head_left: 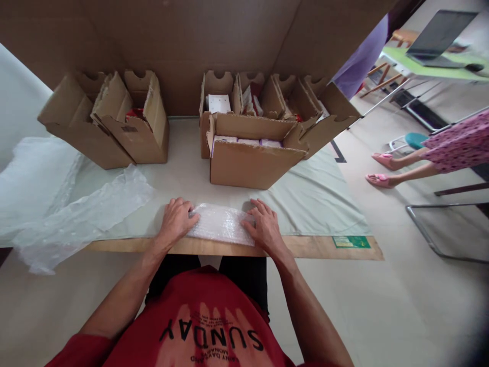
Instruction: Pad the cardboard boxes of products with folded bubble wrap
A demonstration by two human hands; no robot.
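A piece of bubble wrap (219, 224), folded flat into a rough rectangle, lies at the front edge of the cloth-covered table (321, 204). My left hand (178, 218) grips its left end, thumb on top and fingers curled beside it. At the right end, my right hand (264, 222) holds it the same way. Whether anything is wrapped inside cannot be made out. Just beyond stands an open cardboard box (248, 165) with several small white and purple packages (250, 142) in it.
Two cardboard bins (148, 137) stand at the back left. Several more bins (219, 84) line the back right, before a tall cardboard wall (183, 46). Loose bubble wrap (95, 209) spreads over the left side. To the right are a person's legs (412, 171) and a laptop (439, 41).
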